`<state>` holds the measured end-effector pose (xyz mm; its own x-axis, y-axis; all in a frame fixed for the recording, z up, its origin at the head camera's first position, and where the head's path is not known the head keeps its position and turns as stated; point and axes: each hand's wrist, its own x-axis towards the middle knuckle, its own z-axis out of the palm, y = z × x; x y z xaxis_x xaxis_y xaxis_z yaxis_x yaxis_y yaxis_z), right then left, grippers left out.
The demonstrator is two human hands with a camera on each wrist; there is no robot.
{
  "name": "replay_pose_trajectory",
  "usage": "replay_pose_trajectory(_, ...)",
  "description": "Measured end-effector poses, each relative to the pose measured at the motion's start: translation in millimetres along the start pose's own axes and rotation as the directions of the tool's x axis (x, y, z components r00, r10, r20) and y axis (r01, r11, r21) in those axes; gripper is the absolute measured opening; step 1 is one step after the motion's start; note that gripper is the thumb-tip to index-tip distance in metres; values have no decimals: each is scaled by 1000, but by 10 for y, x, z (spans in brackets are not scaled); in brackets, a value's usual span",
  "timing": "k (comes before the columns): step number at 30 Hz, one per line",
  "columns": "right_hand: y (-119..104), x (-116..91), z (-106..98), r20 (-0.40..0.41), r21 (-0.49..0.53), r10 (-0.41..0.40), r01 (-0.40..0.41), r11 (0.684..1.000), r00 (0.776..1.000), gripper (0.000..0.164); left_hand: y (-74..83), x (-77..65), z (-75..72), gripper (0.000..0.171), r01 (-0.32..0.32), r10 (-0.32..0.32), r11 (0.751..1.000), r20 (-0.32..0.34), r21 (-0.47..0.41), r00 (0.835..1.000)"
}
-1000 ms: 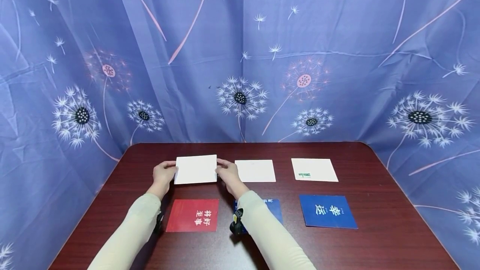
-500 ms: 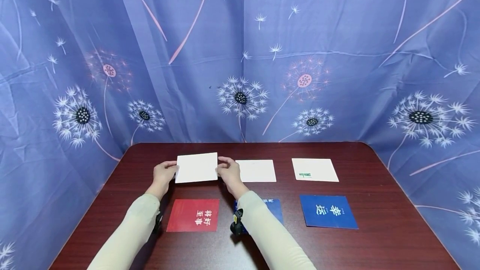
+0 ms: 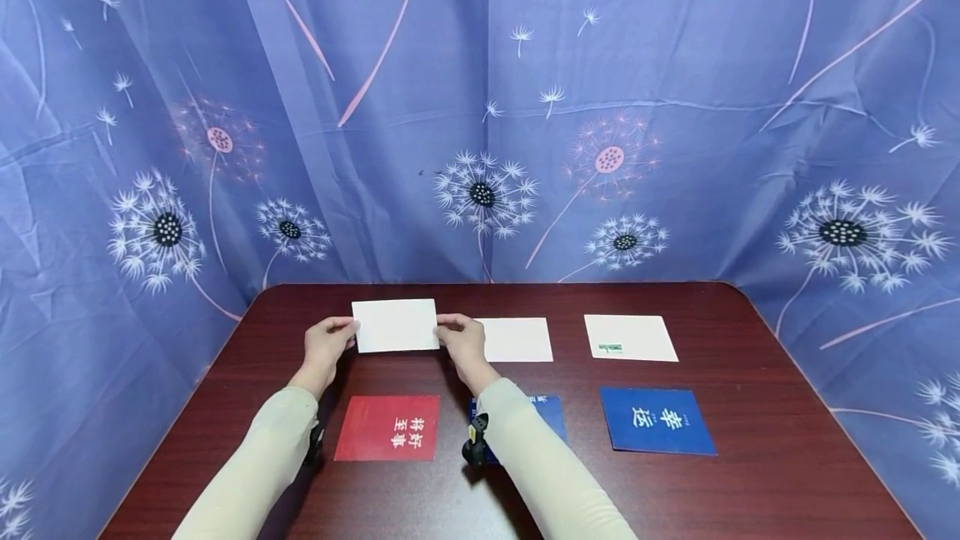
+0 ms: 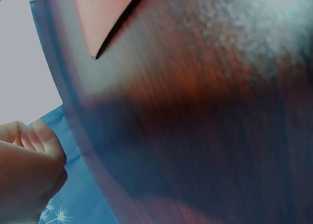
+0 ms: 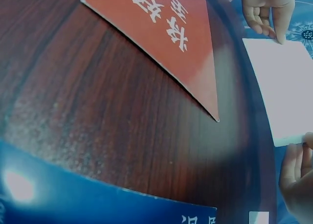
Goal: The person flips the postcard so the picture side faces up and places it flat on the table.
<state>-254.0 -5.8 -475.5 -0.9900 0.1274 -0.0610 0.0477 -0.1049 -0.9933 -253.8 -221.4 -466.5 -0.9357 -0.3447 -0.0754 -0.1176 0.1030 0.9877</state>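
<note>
A blank white card [image 3: 396,326] is held off the table between both hands at the back left. My left hand [image 3: 324,350] pinches its left edge. At the right edge, my right hand [image 3: 463,348] grips it between thumb and fingers. The right wrist view shows the white card [image 5: 283,87] with a hand at each end. Only part of the card [image 4: 24,57] enters the left wrist view, above the left hand [image 4: 32,165]. Nearer the body lies a red card [image 3: 386,427] with white characters.
A white card [image 3: 517,340] lies beside the right hand, and another with a green mark [image 3: 630,337] lies farther right. In front of them are a blue card [image 3: 551,415], partly hidden by the right sleeve, and another blue card [image 3: 658,421]. A patterned curtain [image 3: 390,190] hangs behind the table.
Both hands have raised the white card slightly, and it now appears a little higher and farther back. Its top edge has levelled. The cards on the table have stayed put.
</note>
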Motion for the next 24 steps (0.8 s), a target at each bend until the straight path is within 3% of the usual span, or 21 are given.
replay_pose_trajectory(8,-5,9,-32,-62,-30,-29,27,999,998,14,1,15,8,30,-24,26,995,22,-99,999)
replay_pose_trajectory(16,-16,4,-24,-101,75,-25,32,997,995,19,-22,40,-1,32,-6,20,982,76,-189,997)
replay_pose_trajectory(24,0,36,1,-136,178,13,11,984,991,20,-11,35,0,56,11,11,972,93,-236,996)
